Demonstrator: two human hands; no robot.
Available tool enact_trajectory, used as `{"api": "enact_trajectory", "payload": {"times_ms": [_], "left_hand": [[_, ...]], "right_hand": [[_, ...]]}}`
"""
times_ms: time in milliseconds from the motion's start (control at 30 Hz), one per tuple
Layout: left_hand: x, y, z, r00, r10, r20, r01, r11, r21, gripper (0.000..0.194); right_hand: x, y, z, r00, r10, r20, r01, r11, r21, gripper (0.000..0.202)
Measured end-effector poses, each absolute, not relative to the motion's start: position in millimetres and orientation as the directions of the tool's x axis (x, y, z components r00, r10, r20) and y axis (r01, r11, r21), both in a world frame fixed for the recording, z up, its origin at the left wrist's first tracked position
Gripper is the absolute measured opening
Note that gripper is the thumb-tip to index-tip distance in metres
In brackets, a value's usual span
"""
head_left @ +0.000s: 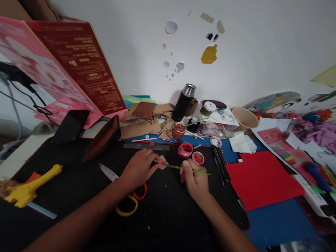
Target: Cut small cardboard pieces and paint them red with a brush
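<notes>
My left hand point(141, 166) pinches a small cardboard piece point(163, 161) that is partly coated in pinkish red. A thin green paintbrush point(201, 172) is gripped in my right hand point(195, 177), its tip reaching to the piece's right edge. Just beyond my right hand stands an uncapped jar of red paint point(185, 149), with its red-smeared lid point(197, 158) beside it. Scissors point(126, 206) with red and yellow handles lie partly under my left forearm. A clear ruler point(147, 146) rests behind my left hand.
Cardboard scraps point(139, 129), a brown paint jar point(179, 131) and a black thermos point(184, 101) stand along the wall. At left lie a yellow glue gun point(31, 187) and a black phone point(70, 126). A utility knife point(221, 163) and red sheet point(262, 180) are at right.
</notes>
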State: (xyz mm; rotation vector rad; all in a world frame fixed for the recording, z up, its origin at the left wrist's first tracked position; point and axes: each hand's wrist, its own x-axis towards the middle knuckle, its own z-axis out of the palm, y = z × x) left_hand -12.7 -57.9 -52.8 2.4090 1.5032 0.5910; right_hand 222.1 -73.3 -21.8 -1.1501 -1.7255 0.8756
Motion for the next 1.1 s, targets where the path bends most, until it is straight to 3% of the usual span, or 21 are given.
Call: {"api": "enact_trajectory", "payload": {"times_ms": [167,433,833,1100], "left_hand": [[-12.8,-57.5,-52.2,0.391,0.896,0.211,0.8,-0.444,0.404,0.011],[-12.6,-57.6,-52.7,0.382,0.902,0.199,0.81,-0.431,0.398,0.01],[-12.8,-57.3,-53.2,0.381,0.9,0.209,0.794,-0.435,0.424,0.006],[-12.4,-57.5,-52.5,0.377,0.907,0.185,0.801,-0.42,0.426,0.008]], "right_hand": [[219.2,-70.2,-23.4,-0.172,0.946,0.276,0.344,0.32,-0.883,0.042],[214.2,-69.3,-15.4,-0.261,0.915,0.308,0.405,0.393,-0.825,0.043],[217.9,-71.7,-21.3,-0.176,0.955,0.237,0.372,0.288,-0.883,0.047],[216.9,-72.0,-17.7,-0.23,0.934,0.275,0.39,0.347,-0.853,0.047]]}}
